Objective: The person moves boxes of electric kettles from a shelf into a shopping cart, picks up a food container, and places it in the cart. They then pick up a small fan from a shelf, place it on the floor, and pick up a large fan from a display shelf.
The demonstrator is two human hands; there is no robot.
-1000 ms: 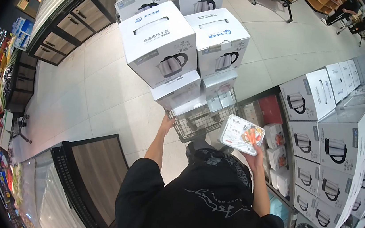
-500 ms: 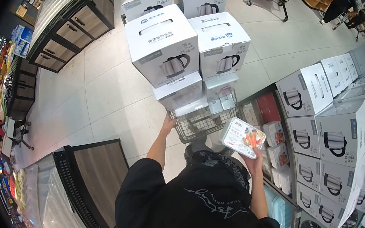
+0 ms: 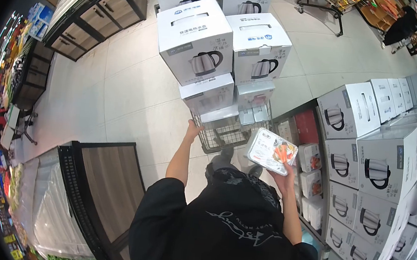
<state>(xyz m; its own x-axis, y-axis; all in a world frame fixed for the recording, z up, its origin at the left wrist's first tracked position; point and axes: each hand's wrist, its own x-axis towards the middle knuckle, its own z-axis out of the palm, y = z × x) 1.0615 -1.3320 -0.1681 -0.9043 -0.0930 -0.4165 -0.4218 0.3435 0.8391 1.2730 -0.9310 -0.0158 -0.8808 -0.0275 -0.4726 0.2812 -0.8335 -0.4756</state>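
Observation:
My left hand (image 3: 194, 129) is closed on the near left edge of a wire shopping cart (image 3: 211, 139). Held in my right hand (image 3: 283, 178) is a clear plastic food container (image 3: 271, 151) with a printed label showing orange and red food; the thumb lies over its lower right corner. The container is tilted, close to the cart's near right corner. Large white kettle boxes (image 3: 196, 45) are stacked in the cart, several of them, with a smaller white box (image 3: 255, 95) and small clear-looking packs (image 3: 253, 115) below on the right.
Stacked kettle boxes (image 3: 346, 114) line the right side, beside a low shelf with more food containers (image 3: 312, 157). Wood-panelled display counters (image 3: 98, 17) stand at the far left, another (image 3: 109, 180) at the near left. Another cart (image 3: 328, 8) and a person in dark clothes (image 3: 404, 29) are farther off.
The view has shifted, with the far boxes and counters now farther right in it. The container in my right hand has moved slightly left, nearer the cart. My left hand stays on the cart.

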